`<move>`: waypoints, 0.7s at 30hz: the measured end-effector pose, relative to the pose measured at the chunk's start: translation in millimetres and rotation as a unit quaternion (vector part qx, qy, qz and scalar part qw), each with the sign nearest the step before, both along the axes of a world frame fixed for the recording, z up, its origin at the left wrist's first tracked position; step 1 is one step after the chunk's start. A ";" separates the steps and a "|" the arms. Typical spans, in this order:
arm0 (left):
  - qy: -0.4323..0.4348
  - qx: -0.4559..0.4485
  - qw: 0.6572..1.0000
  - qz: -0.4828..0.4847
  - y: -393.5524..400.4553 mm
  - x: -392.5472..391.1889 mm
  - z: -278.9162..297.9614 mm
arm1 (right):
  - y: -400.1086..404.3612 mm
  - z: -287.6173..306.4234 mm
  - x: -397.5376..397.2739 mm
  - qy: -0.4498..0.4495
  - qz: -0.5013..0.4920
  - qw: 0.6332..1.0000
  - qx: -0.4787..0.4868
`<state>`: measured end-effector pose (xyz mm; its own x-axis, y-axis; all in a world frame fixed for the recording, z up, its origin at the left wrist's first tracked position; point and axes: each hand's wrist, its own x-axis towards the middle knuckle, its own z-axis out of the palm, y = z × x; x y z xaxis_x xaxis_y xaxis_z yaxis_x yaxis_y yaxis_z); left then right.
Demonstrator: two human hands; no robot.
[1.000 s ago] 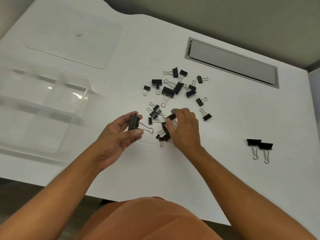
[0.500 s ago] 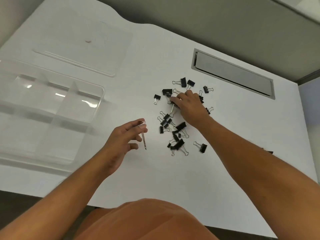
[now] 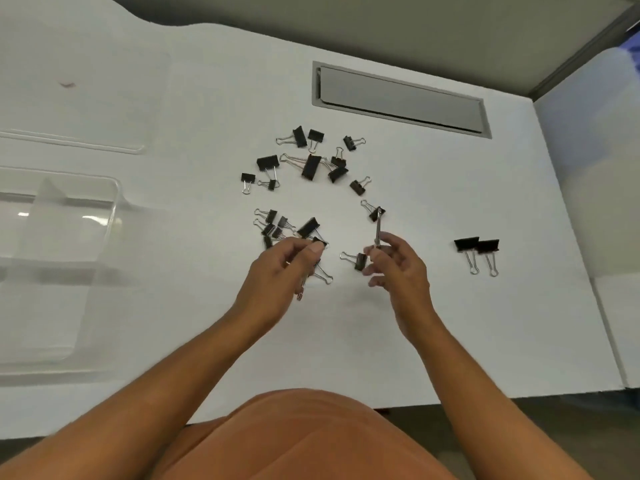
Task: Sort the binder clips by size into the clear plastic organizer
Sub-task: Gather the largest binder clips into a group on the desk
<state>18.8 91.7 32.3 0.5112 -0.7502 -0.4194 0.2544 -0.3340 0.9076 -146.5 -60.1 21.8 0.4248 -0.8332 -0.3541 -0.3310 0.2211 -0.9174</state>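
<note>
White surface (image 3: 450, 341) with a grey cable hatch (image 3: 401, 98) still bears the scattered binder clips (image 3: 308, 174) while the clear plastic organizer (image 3: 114, 206) at left appears empty, as the left hand (image 3: 277, 271) and right hand (image 3: 398, 265) each pinch one clip, sorting barely begun.

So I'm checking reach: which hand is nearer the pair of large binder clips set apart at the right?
Right. The right hand is just left of the pair of large binder clips; the left hand lies farther left, by the pile.
</note>
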 end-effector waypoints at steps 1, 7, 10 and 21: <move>-0.017 0.002 1.000 -0.026 -9.8 -14.9 -0.6 | 2.7 -2.5 -16.2 -0.009 -0.033 0.999 0.019; -0.140 0.040 0.980 -0.138 -86.4 -108.2 -14.1 | -24.9 -11.4 -102.6 0.073 -0.142 0.985 -0.065; -0.219 0.062 0.959 -0.170 -130.7 -151.7 -17.6 | -59.2 -16.6 -148.1 0.126 -0.133 0.972 -0.150; -0.439 0.105 0.879 -0.151 -270.1 -229.3 -51.0 | -174.9 -68.9 -243.7 0.258 0.073 0.893 -0.361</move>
<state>-210.4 -178.4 -18.7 0.4981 -0.8603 -0.1081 -0.6434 -0.4503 0.6191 -390.3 -235.0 -47.1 0.4832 -0.8724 0.0737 -0.7278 -0.4471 -0.5201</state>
